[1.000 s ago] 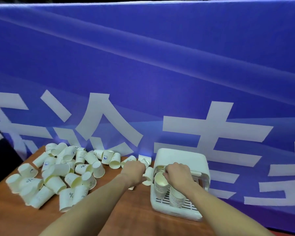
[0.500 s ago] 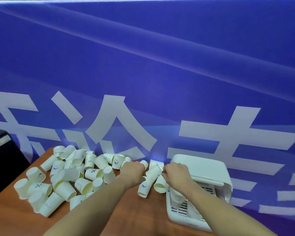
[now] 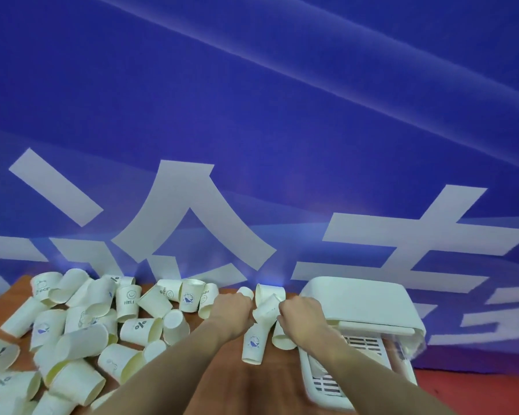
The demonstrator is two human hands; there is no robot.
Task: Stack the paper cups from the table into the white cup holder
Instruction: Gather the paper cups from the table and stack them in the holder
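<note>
Several loose paper cups (image 3: 138,326) lie scattered over the left half of the wooden table (image 3: 222,384). The white cup holder (image 3: 357,301) stands at the right, with its slotted tray (image 3: 363,345) in front. My left hand (image 3: 232,313) is curled at the top end of a whale-logo cup (image 3: 253,344), which hangs from it. My right hand (image 3: 301,320) is just left of the holder. Its fingertips pinch a tilted cup (image 3: 265,308) between the two hands. Another cup (image 3: 282,338) lies under my right hand. The inside of the holder is blurred.
A blue banner (image 3: 282,145) with large white characters rises right behind the table's far edge. Two more cups (image 3: 270,290) lie against it behind my hands. Bare wood shows between my forearms. A red floor strip (image 3: 477,390) lies to the right of the holder.
My right hand has left the stacks in the holder and moved left to the loose cups beside it. My left hand has stayed at those cups. The view has shifted left.
</note>
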